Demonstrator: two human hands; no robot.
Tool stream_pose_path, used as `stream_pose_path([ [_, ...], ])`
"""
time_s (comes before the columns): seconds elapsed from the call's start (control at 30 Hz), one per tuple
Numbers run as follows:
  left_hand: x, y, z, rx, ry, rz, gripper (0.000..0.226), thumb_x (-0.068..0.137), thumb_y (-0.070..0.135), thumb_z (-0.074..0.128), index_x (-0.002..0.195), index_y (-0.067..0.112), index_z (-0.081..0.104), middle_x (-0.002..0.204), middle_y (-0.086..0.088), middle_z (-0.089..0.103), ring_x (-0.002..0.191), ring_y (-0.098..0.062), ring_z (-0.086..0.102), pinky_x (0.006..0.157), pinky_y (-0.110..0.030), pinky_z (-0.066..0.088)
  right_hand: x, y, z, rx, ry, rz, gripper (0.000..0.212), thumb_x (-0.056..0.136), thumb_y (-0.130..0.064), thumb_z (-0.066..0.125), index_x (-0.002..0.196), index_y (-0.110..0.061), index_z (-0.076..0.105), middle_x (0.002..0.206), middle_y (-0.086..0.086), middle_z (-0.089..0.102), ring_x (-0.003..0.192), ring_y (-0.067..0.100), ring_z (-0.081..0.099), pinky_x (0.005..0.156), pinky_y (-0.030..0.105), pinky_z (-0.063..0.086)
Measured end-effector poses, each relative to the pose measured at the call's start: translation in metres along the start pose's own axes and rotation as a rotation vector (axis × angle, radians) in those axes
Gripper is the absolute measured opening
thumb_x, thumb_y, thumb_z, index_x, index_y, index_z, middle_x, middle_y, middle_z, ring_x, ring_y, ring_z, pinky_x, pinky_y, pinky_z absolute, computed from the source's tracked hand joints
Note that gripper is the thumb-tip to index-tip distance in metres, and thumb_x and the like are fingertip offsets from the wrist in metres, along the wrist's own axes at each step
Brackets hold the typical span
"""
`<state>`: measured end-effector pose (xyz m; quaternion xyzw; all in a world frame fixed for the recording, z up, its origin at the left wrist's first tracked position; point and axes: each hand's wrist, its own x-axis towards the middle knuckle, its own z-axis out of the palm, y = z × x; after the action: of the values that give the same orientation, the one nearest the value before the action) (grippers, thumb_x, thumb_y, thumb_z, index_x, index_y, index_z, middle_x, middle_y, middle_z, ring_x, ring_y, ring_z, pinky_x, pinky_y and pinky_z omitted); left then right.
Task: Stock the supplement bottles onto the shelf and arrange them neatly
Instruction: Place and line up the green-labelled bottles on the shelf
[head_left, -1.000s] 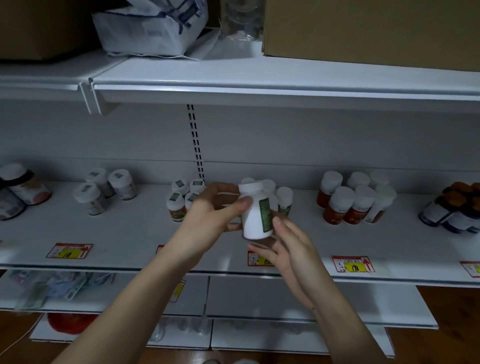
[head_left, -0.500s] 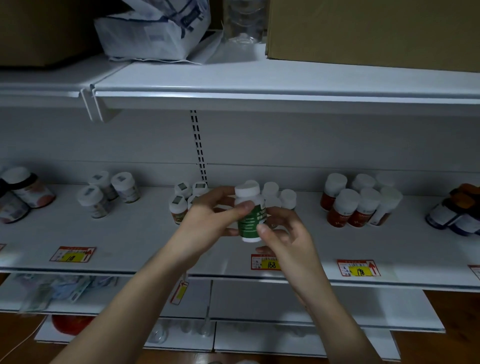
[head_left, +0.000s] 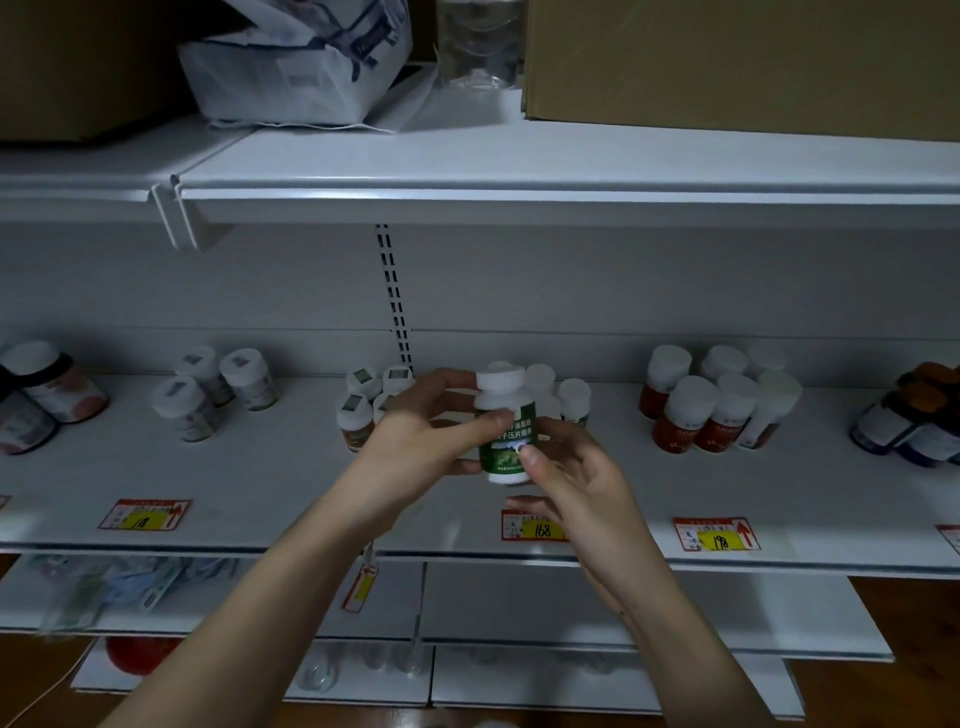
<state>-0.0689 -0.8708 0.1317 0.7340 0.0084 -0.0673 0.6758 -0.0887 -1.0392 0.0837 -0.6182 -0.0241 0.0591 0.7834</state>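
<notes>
A white supplement bottle with a green label (head_left: 504, 436) and a white cap stands upright in the air just above the middle shelf (head_left: 260, 478). My left hand (head_left: 421, 436) grips it from the left, thumb across the label. My right hand (head_left: 566, 467) pinches its lower right side with thumb and fingertips. Directly behind it stand matching white-capped green-label bottles (head_left: 566, 397). Small white-capped bottles (head_left: 363, 400) sit just left of my left hand.
Red-label bottles (head_left: 711, 405) cluster to the right, dark bottles with orange caps (head_left: 914, 415) at the far right. Pale bottles (head_left: 218, 389) and larger jars (head_left: 47, 395) stand at the left. Price tags (head_left: 540, 527) line the shelf front. Cardboard boxes (head_left: 727, 62) fill the shelf above.
The bottle has been turned in my hands so its green label faces me, and it has come upright. Both hands have stayed in front of the green-label group.
</notes>
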Motion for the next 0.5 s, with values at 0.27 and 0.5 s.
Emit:
stream_pose_path([
  [0.27,-0.005,0.009,-0.005,0.072,-0.102,0.176,0.05,0.067,0.022,0.081,0.115,0.02,0.066,0.113,0.006,0.073,0.106,-0.009,0.069,0.085,-0.023,0.056,0.0,-0.008,-0.008,-0.095,-0.08,-0.107,0.048,0.089,0.002,0.065,0.126,-0.029,0.057,0.12,-0.009,0.07,0.114,0.012,0.065,0.091,0.028,0.055],
  [0.5,-0.012,0.018,-0.012,0.098,-0.192,0.336,0.051,0.062,0.012,0.086,0.109,0.021,0.066,0.117,0.006,0.07,0.121,-0.014,0.061,0.097,-0.03,0.053,0.004,-0.029,-0.013,-0.134,-0.108,-0.258,0.057,0.079,0.019,0.068,0.113,-0.026,0.064,0.117,-0.011,0.071,0.112,0.012,0.066,0.085,0.02,0.053],
])
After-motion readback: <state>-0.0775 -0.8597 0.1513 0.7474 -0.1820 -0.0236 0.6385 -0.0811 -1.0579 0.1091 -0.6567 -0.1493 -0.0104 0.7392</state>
